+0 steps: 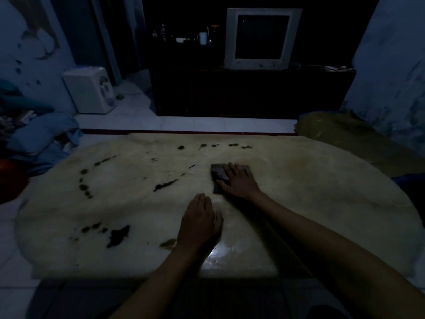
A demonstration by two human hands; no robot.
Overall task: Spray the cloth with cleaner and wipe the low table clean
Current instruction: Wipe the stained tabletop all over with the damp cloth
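Right hand (pixel 239 181) flat on the dark cloth (pixel 219 176) mid-counter (pixel 322 192), fingers (pixel 230 172) spread apart; left hand (pixel 200 223) nearer than the cloth, fingers together, palm down.

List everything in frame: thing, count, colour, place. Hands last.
low table: 1, pale cream top, fills the foreground
dark stains: many, blackish green, scattered over the table's left half and far edge
cloth: 1, dark, folded, flat on the table near centre, under the right hand
CRT monitor: 1, white, on the dark cabinet at the back
mug: 1, white, on the cabinet left of the monitor
white appliance: 1, on the floor, back left
blue fabric pile: 1, floor, left
red object: 1, far left edge, cannot identify
left hand: flat on the table, empty
right hand: palm down, pressing the cloth
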